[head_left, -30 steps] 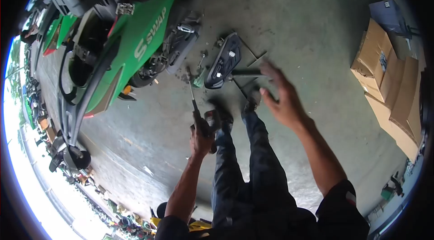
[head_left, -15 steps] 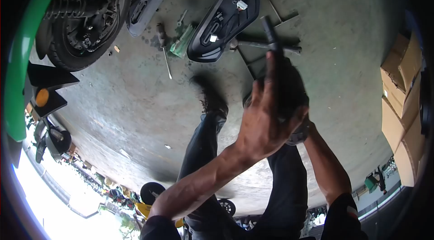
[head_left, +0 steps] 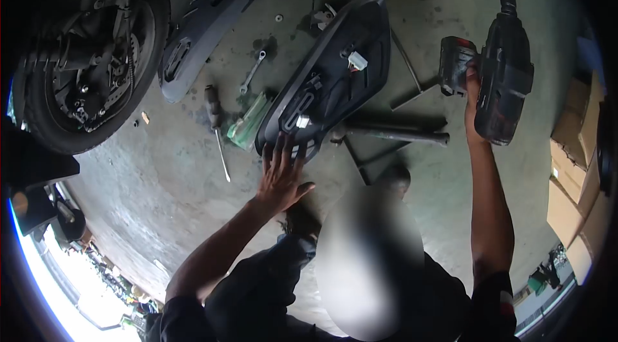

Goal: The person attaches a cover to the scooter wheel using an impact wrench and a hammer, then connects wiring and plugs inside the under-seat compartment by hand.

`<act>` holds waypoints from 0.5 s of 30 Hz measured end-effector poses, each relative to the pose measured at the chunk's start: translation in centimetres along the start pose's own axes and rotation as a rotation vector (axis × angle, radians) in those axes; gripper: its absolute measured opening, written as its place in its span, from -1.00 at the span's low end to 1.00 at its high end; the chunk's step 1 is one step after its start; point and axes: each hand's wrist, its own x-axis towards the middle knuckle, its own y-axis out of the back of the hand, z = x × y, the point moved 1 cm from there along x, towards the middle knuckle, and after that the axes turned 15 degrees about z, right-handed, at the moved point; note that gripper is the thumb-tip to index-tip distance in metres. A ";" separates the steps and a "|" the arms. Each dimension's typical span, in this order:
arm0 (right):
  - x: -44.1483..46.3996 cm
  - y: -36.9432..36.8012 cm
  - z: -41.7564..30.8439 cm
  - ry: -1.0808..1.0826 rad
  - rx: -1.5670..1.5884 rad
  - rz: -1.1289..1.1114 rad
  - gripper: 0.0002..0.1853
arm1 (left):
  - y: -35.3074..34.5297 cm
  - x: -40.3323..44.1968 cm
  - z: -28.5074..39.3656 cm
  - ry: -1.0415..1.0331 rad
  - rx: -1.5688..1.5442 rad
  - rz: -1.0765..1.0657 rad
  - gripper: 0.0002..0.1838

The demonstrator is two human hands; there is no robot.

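Panel, black, lies on the floor ahead of you; your left hand, unclenched, has its fingers over the near end. Your right hand grasps a cordless power tool, held to the right. Left of the panel lie green plastic, a wrench and a screwdriver.

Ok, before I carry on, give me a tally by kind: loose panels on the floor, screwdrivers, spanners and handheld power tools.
Loose panels: 2 (grey panel, black panel)
Screwdriver: 1
Spanner: 1
Power tool, in the right hand: 1
Total: 5
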 end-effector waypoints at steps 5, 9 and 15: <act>4.0 -6.5 5.8 -0.102 -0.119 0.144 -0.79 | -4.0 -0.5 -3.7 0.074 -0.006 0.036 0.20; 4.9 -8.5 7.8 0.015 -0.025 0.207 -0.78 | -5.8 -0.9 -5.4 0.013 -0.010 0.148 -0.12; 5.2 -8.5 9.0 -0.306 0.122 0.112 -0.75 | -2.4 -2.3 -3.4 0.086 -0.101 0.292 -0.33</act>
